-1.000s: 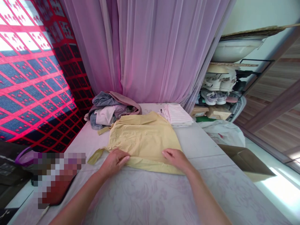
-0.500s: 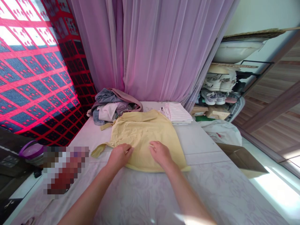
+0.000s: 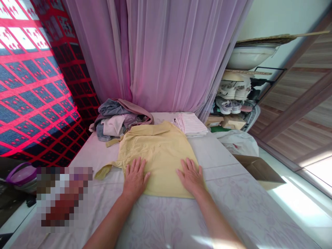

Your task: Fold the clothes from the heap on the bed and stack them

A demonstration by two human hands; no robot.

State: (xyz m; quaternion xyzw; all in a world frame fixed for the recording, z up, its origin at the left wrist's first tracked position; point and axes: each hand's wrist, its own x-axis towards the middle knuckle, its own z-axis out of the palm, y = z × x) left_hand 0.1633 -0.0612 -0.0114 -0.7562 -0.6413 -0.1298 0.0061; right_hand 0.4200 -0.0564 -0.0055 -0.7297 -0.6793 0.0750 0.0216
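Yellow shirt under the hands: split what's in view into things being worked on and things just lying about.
Being worked on:
yellow shirt
left hand, flat on the shirt
right hand, flat on the shirt

Lying about:
heap of clothes
folded striped cloth
shoes on a rack
cardboard box
white plastic bag
sheer curtain

No words, labels, brands or numbers can be read anywhere in this view. Any marks on the cardboard boxes [image 3: 232, 122] are too small to make out, and a pixelated patch [image 3: 64, 197] covers the lower left.
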